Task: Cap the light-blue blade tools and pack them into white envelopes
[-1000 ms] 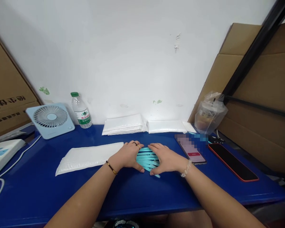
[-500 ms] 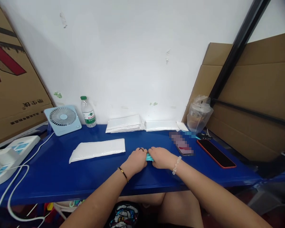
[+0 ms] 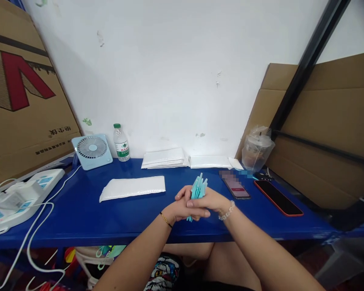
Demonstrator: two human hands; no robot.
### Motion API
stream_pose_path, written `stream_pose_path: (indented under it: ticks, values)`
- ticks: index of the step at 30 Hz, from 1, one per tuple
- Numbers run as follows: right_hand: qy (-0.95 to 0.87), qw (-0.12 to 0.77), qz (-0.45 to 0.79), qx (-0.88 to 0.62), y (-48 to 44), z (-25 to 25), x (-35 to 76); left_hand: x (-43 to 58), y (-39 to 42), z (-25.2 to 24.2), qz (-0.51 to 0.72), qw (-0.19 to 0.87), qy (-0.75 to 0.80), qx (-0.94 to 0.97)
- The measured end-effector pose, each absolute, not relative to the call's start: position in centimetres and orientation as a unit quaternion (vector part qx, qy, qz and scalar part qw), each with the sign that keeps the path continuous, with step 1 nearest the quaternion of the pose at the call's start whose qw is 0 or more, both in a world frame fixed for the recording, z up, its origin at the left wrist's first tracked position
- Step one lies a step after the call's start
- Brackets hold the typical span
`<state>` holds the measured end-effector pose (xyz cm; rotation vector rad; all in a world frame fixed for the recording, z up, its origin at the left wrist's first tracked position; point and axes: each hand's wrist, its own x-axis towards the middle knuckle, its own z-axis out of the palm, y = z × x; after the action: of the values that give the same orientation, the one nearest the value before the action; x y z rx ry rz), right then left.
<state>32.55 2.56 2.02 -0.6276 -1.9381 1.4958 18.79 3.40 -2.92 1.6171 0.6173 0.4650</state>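
Both of my hands are closed around a bundle of slim turquoise pen-like sticks point(image 3: 199, 188) just above the front half of the blue table point(image 3: 133, 218). The sticks stand nearly upright, their tops fanned above the fingers and a few lower ends poking out below. My left hand point(image 3: 182, 206) wraps the bundle from the left. From the right, my right hand point(image 3: 210, 200) grips it, its thumb lying across the front. The fingers overlap and hide the middle of the sticks. A padded white packet point(image 3: 133, 188) lies to the left of my hands.
Along the wall lie a stack of white packets point(image 3: 165, 157) and another white packet point(image 3: 210, 161). To the right are a phone point(image 3: 236, 186), a red-edged phone point(image 3: 277, 197) and a bagged drink cup point(image 3: 256, 151). A fan point(image 3: 93, 150), bottle point(image 3: 121, 143) and power strip point(image 3: 48, 180) stand left.
The bundle has turned from mostly covered by my fists to upright, with its tops showing. My hands have shifted from side-by-side fists to overlapping. The view has swung slightly left.
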Motion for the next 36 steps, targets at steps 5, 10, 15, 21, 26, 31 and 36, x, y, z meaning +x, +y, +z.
stream_pose_path:
  ticks: [5, 10, 15, 21, 26, 31, 36]
  values:
    - [-0.574, 0.523, 0.576, -0.257, 3.8, 0.8, 32.7, 14.2, 5.0, -1.1, 0.305, 0.418, 0.268, 0.813]
    - [-0.530, 0.608, 0.483, -0.339, 6.2, -0.8, 34.3, 4.8, 9.7, -0.3, 0.132, 0.151, 0.538, 0.819]
    - [-0.535, 0.584, 0.486, -0.369, 6.5, -3.2, 34.0, 0.7, 12.3, -1.1, 0.033, 0.150, 0.558, 0.815]
    - [-0.550, 0.561, 0.477, -0.393, 6.2, -2.6, 34.4, 3.1, 12.1, 1.1, 0.244, 0.237, 0.511, 0.789]
    - [-0.607, 0.582, 0.296, -0.454, 6.0, 0.8, 35.5, 6.2, 12.3, 4.7, 0.505, 0.566, 0.406, 0.509]
    - [-0.646, 0.615, 0.149, -0.427, 4.7, 4.5, 33.6, 9.9, 12.5, 4.0, 0.498, 0.807, 0.191, 0.252]
    - [-0.748, 0.597, -0.026, -0.290, 3.5, 5.0, 30.0, 13.4, 12.8, 0.3, 0.509, 0.829, 0.188, 0.133]
